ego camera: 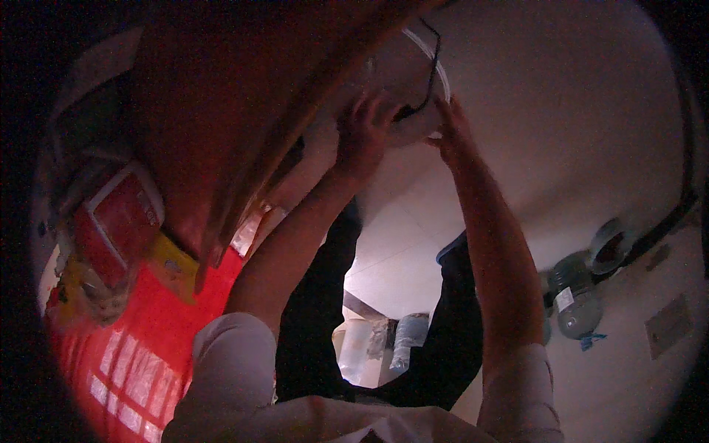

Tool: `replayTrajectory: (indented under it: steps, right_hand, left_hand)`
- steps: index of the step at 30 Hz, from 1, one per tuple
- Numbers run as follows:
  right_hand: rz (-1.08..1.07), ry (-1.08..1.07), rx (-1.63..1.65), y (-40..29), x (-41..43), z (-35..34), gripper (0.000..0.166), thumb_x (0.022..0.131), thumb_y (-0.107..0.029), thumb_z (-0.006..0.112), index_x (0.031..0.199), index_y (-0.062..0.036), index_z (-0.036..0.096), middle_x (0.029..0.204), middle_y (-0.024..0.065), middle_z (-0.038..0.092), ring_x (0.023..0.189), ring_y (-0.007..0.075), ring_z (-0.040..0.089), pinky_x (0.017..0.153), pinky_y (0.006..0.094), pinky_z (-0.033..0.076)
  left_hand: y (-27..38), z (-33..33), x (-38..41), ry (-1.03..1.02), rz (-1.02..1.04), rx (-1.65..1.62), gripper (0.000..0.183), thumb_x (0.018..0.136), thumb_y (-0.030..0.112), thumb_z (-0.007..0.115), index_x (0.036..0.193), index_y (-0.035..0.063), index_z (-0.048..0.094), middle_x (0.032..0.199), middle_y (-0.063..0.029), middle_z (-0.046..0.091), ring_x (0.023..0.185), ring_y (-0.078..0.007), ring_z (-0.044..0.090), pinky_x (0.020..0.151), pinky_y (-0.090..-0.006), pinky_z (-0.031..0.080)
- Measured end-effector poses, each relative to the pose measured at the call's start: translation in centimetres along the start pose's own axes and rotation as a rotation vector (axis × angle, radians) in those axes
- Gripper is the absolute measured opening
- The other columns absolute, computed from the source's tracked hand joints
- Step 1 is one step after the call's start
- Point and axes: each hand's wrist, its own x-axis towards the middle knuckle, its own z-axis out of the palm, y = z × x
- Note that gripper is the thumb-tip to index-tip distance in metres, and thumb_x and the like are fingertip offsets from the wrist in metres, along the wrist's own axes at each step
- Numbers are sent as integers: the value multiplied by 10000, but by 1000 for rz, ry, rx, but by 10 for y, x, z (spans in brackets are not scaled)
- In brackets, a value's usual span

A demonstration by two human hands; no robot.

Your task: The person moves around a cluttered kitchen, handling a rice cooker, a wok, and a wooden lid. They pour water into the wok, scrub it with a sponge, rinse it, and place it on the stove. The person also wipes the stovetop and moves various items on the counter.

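Note:
The picture is dim and grainy. Both of my arms reach forward to a pale, partly see-through rounded thing [412,130], whose kind I cannot tell. My left hand [365,124] lies on its left side, fingers bent, near the lower end of a thin black cable [435,61]. On the right side is my right hand [454,130], fingers spread, close to the end of a white cable or tube [443,75]. Whether either hand grips something is hard to see.
A dark reddish-brown board or furniture panel [221,111] slants along the left. Below it are a glossy red surface [166,299] and a red package with a white edge [119,216]. A large greenish plastic bottle [576,304] is by the tiled floor's right edge. Wrapped rolls [410,335] lie behind my legs.

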Motion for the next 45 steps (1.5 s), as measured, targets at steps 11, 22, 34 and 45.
replayTrajectory:
  steps: [11,22,34,45]
  right_hand:
    - [-173,-126,-32,-40,53,58,720,912,-520,546,1467,-147,281,1490,104,358,1334,342,359,952,548,406]
    - [-383,-38,-509,-27,27,68,831,904,-416,628,1490,-53,163,1467,249,355,1331,377,397,1050,449,374]
    - [195,167,-1012,152,-378,-238,571,883,-432,567,1257,-1,534,1247,246,571,1058,407,605,913,456,487]
    - [-277,-270,-1278,157,-618,-213,302,907,-260,551,1131,-76,632,1118,158,643,1032,336,617,835,424,526]
  left_hand:
    - [-40,-26,39,178,-107,35,462,835,37,558,1290,113,534,1338,-157,479,1247,-372,436,1047,-511,348]
    - [-59,-27,40,59,-251,33,486,818,97,601,1290,63,491,1324,-180,479,1227,-368,453,1035,-501,361]
    - [114,-109,-157,-451,-285,-168,525,820,238,646,1281,37,495,1248,-201,561,1194,-354,511,1026,-498,367]
    - [161,-298,-334,-837,-495,-331,530,828,360,606,1259,57,546,1189,-201,618,1090,-374,599,935,-492,469]
